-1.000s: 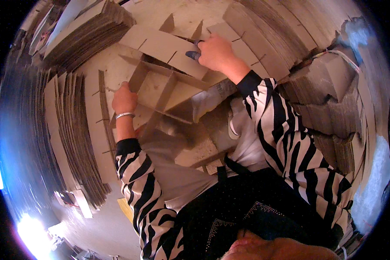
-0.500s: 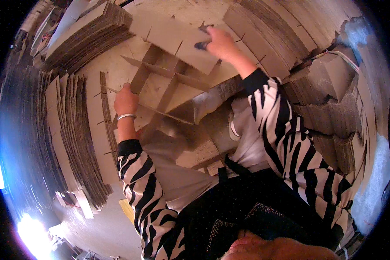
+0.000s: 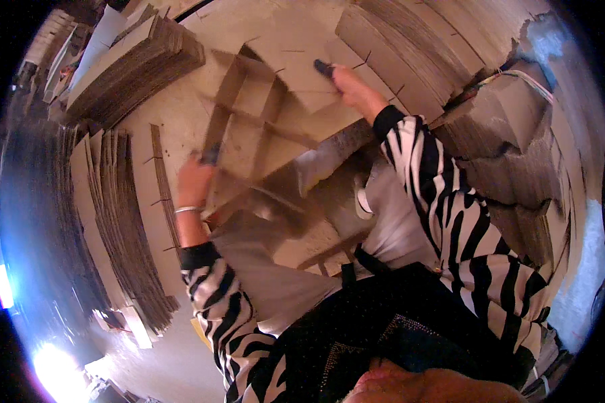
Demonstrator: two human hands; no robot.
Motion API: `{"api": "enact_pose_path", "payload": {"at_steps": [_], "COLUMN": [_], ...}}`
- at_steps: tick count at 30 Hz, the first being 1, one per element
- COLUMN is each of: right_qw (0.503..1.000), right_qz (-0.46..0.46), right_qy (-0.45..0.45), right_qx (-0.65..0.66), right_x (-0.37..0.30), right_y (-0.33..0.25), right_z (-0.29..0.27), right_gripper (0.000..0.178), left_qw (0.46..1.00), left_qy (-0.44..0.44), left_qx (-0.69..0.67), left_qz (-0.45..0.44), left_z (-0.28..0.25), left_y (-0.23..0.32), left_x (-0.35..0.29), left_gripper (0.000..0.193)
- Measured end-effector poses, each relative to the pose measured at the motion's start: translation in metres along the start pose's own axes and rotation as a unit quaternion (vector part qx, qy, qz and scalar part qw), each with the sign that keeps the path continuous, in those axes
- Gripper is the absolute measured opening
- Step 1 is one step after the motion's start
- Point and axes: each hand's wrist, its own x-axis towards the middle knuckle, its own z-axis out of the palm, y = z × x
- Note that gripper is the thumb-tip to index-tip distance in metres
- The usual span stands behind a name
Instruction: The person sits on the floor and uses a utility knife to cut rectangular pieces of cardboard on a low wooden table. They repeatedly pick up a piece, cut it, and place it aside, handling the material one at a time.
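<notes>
The grid [image 3: 273, 99] sits on the table [image 3: 235, 27] at eleven o'clock. The left hand [image 3: 196, 180], blurred, is by its eight-o'clock edge; the right hand [image 3: 351, 83] is towards one o'clock, near a stack [image 3: 403, 62]. I cannot tell whether either grip is closed.
</notes>
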Motion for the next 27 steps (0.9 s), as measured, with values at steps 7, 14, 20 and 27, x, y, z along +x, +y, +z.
{"api": "enact_pose_path", "payload": {"at_steps": [7, 14, 20, 27], "right_qw": [0.958, 0.979, 0.962, 0.935], "right_qz": [0.204, 0.178, 0.110, -0.056], "right_qy": [0.081, 0.063, 0.145, 0.241], "right_qx": [0.183, -0.079, -0.201, -0.255], "right_x": [-0.016, -0.052, -0.056, -0.080], "right_y": [-0.072, -0.091, -0.055, -0.084], "right_z": [0.101, -0.039, -0.081, -0.047], "right_gripper": [0.026, 0.037, 0.035, 0.031], "left_qw": [0.988, 0.900, 0.723, 0.907], "left_qy": [-0.054, 0.032, 0.017, 0.406], "left_qx": [-0.145, -0.428, -0.688, -0.106], "left_qz": [0.010, 0.081, -0.054, -0.015], "left_z": [0.044, 0.064, -0.027, -0.181], "left_y": [0.113, 0.053, 0.031, -0.027], "left_x": [-0.036, -0.009, -0.093, -0.222], "left_gripper": [0.060, 0.065, 0.046, 0.053]}}
